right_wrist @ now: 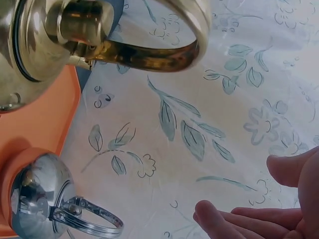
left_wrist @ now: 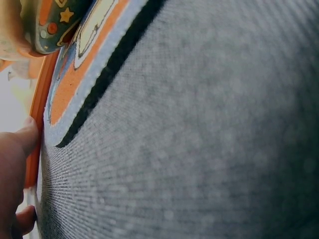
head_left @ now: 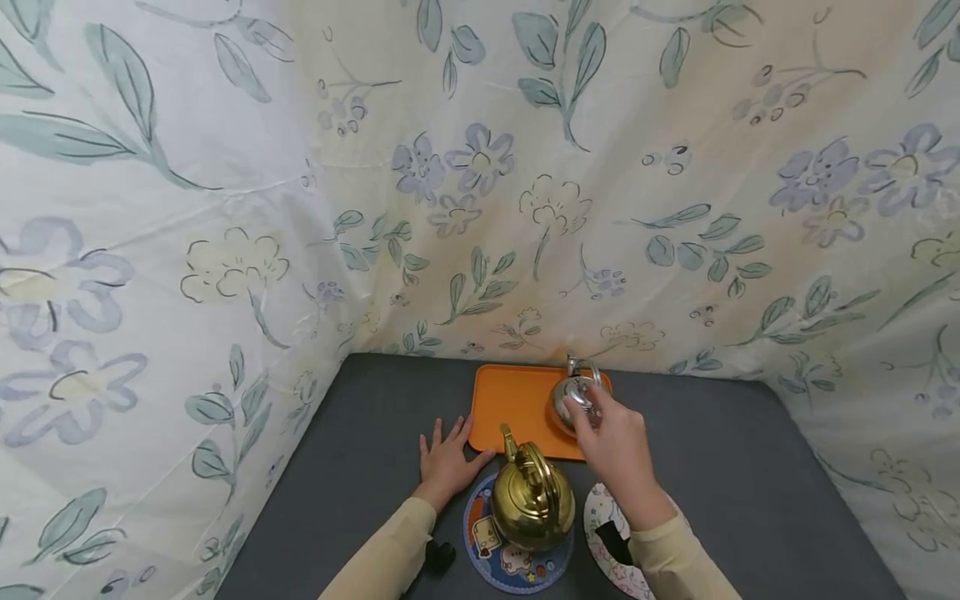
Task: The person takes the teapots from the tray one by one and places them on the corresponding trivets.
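Gold metal shines closest to me: a gold kettle (head_left: 528, 508), upright on a blue round mat (head_left: 553, 568), its spout towards the tray. To its right lies a pale floral mat (head_left: 600, 508), partly covered by my right sleeve (head_left: 678, 558). My left hand (head_left: 447, 463) lies with fingers spread at the near left corner of the orange tray (head_left: 502, 408), thumb seemingly against the rim. Beyond, on the right part of that tray, stands the silver kettle (head_left: 562, 398); my right hand (head_left: 618, 442) is beside it, thumb and fingers wide apart — seen from the wrist, they look clear of the handle (right_wrist: 92, 229). I cannot tell whether this is a taking or a letting go.

To handle it well, I judge, I should close round the top of the arched handle rather than the slippery round body, and move the kettle straight up or down. My left hand would serve best as a brace for the tray, and my right arm should pass clear of the gold kettle.

Under everything spreads the dark grey bench (head_left: 720, 442), finely ribbed. Past its far edge hangs wrinkled pale cloth (head_left: 465, 275), printed with green leaves and lilac flowers, closing off both sides too.
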Available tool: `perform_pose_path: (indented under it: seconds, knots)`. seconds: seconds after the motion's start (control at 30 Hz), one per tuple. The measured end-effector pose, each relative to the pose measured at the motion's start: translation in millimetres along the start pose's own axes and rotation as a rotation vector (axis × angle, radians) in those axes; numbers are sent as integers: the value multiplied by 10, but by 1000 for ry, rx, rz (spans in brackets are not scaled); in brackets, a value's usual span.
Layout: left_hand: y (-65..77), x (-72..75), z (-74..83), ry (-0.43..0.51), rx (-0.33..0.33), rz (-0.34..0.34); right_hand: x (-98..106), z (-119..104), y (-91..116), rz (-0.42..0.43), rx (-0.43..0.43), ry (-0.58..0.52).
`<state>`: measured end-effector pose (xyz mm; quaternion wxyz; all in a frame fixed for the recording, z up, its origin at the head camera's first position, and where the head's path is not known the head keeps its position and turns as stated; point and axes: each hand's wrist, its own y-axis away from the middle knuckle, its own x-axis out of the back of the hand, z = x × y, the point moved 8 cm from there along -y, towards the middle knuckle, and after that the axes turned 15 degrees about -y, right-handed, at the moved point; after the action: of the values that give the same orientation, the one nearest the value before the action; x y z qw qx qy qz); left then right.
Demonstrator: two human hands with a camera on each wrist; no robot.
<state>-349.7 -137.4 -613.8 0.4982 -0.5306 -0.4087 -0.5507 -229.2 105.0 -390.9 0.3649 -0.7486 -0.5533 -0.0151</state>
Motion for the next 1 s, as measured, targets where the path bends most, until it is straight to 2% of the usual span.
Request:
perform_pose_path:
  seconds: [0.27,0.5,0.83,1.0]
  knots:
    - [66,3,-40,8,-10,23,-4,-29,2,22,41,9]
    - [114,13,-35,23,-24,38,-18,13,21,20,9,29]
    - [63,-6,-44,15,-22,13,-41,117,-115,62,40,71]
    - [20,2,-54,10,-29,15,-70,216,-184,55,1,104]
